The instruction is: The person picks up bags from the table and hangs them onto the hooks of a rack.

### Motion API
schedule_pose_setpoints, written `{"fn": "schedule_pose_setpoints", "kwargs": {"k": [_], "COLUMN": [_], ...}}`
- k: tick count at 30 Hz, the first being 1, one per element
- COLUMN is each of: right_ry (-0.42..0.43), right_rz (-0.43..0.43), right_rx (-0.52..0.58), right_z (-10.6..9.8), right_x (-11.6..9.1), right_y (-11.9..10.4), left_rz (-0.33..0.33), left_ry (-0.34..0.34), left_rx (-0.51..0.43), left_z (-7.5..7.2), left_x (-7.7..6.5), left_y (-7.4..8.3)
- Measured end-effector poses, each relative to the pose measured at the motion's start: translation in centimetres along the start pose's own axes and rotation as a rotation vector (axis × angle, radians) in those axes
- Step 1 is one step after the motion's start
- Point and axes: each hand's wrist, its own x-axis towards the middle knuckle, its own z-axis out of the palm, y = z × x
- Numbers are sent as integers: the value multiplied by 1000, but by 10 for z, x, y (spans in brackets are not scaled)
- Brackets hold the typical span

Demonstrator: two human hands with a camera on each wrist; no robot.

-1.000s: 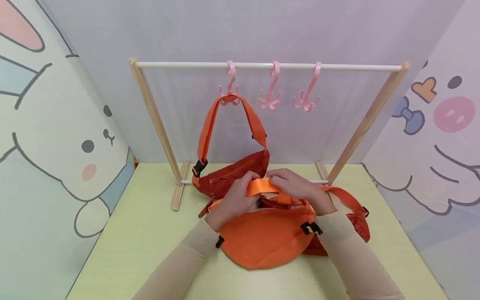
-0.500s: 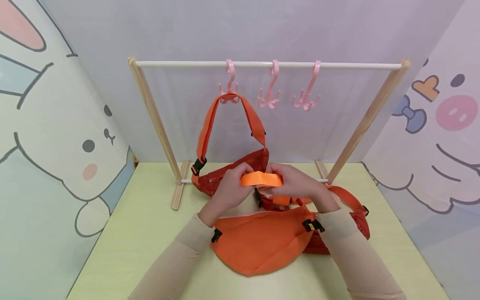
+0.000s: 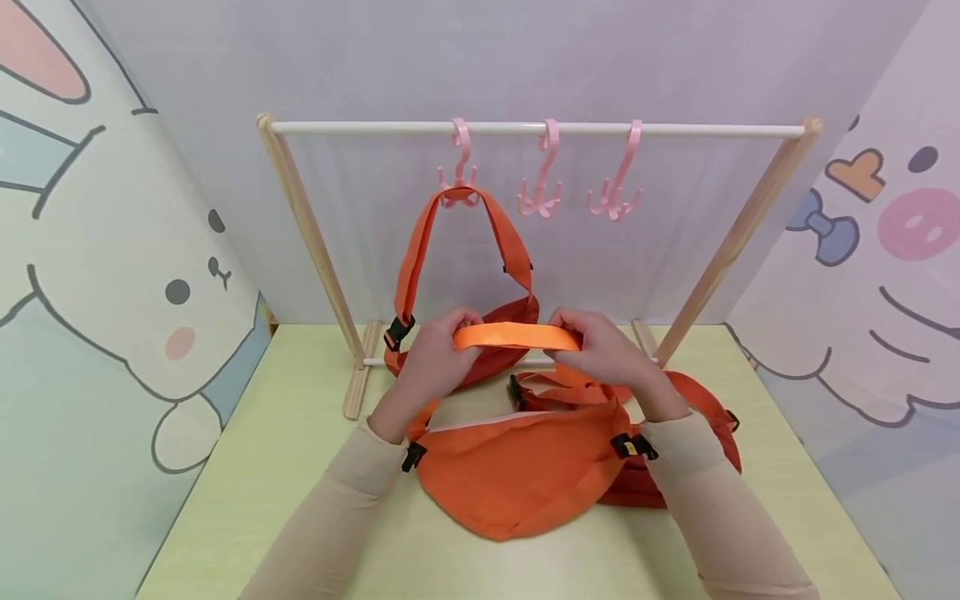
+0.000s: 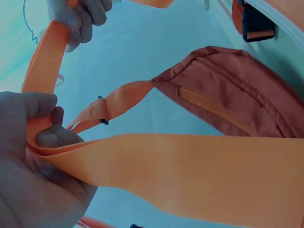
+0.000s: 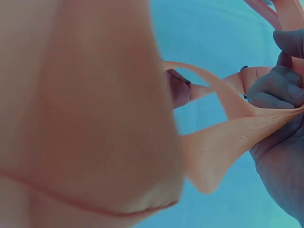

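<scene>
Both hands grip a bright orange strap [image 3: 517,335], stretched between them above the table. The left hand [image 3: 438,354] curls round its left end; in the left wrist view the strap [image 4: 190,171] runs through that hand's bent fingers. At the other end, the right hand [image 3: 600,350] holds the strap between thumb and fingers. Below lies an orange waist bag [image 3: 517,475] with black buckles at both sides, joined to the strap. Behind the hands a red waist bag [image 3: 491,362] hangs by its orange strap [image 3: 420,258] from the leftmost pink hook [image 3: 461,167], partly hidden by the left hand.
Two more pink hooks, a middle hook [image 3: 546,175] and a right hook [image 3: 618,179], hang from the white rail [image 3: 360,128] of a wooden-legged rack. Another red bag [image 3: 637,487] lies at the right, partly under the orange bag and right sleeve. Printed walls enclose the table [image 3: 247,467].
Both hands have risen and moved apart, the strap stretching wider and lifting between them. The orange bag has shifted a little to the left, with its top edge more exposed.
</scene>
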Motion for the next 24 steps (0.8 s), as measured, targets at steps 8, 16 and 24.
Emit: {"fn": "schedule_pose_setpoints", "kwargs": {"k": [8, 16, 24], "right_ry": [76, 111, 58], "right_rz": [-6, -1, -130], "right_rx": [-40, 49, 160], "right_z": [-13, -25, -32], "right_x": [-2, -5, -6], "right_y": [-3, -14, -13], "left_rz": [-25, -97, -28], "left_ry": [-26, -198, -459], "left_rx": [41, -140, -351], "left_z": [-22, -47, -64], "left_x": [2, 3, 2], "left_y": [3, 1, -8]}}
